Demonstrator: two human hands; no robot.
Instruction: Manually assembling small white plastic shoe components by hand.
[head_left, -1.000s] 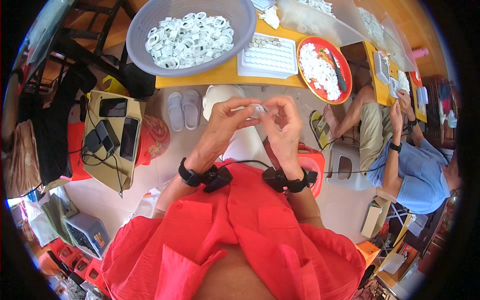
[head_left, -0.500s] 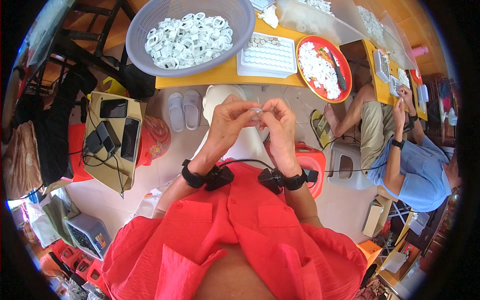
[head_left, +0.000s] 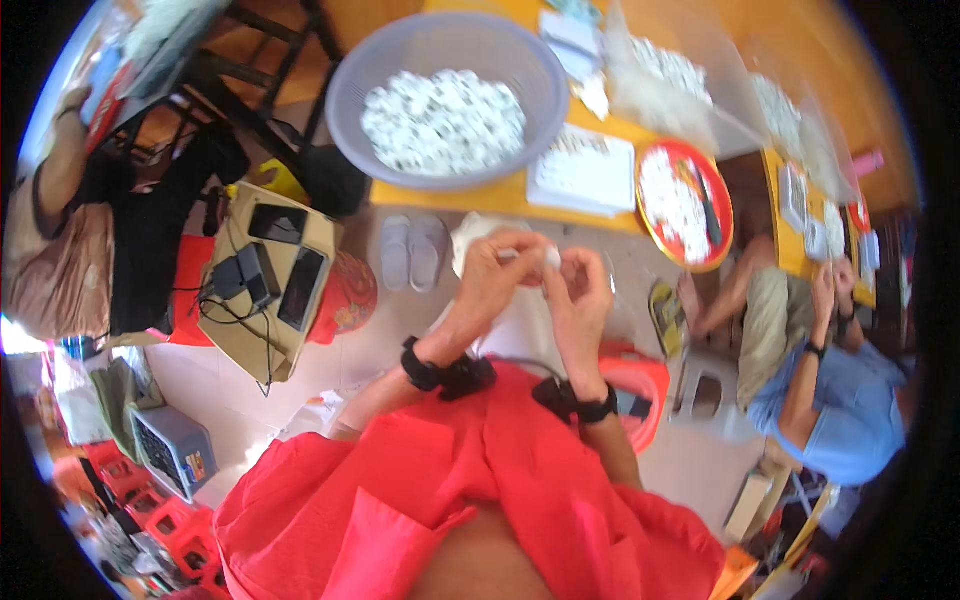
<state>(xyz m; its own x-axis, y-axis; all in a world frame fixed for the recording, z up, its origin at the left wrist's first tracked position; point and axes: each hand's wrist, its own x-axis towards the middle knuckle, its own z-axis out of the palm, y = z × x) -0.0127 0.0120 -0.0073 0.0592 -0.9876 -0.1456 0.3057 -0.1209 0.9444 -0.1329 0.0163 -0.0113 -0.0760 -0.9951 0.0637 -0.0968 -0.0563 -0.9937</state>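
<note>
Piece: 1 small white piece (head_left: 552,257), betw. the two hands, right at the left fingertips; blurry, shape n/c.
Left grip: left hand (head_left: 500,275), thumb + index pinched tog. on the piece.
Right grip: right hand (head_left: 582,290), fingertips just beside the piece; can't tell if clamped on it or only near.
Wristbands: 2 black wristbands (head_left: 420,366), 1 per wrist.
Basin: 1 grey-purple basin (head_left: 347,105) on desk (head_left: 490,196), many white parts (head_left: 445,120) inside, too blurred to count.
Tray stack: 1 white tray stack (head_left: 600,182), R of basin, tray count unclear.
Red tray: 1 round red tray (head_left: 690,252) w/ yellow rim, R of stack; holds white bits (uncountable) + 1 dark tool (head_left: 711,215).
Carton: 1 open carton (head_left: 255,345), L side, w/ 2 phones (head_left: 278,224) + black cable.
Slippers: 2 grey slippers (head_left: 396,250) on floor, below desk edge.
Co-worker: 1 person in blue shirt (head_left: 840,400), far R, hands close tog.
Diff vs 0.5 s ago: view shifted, so desk, basin + hands sit lower/further R in frame; pic blurrier; more of an arm (head_left: 62,165) shows at far L.
</note>
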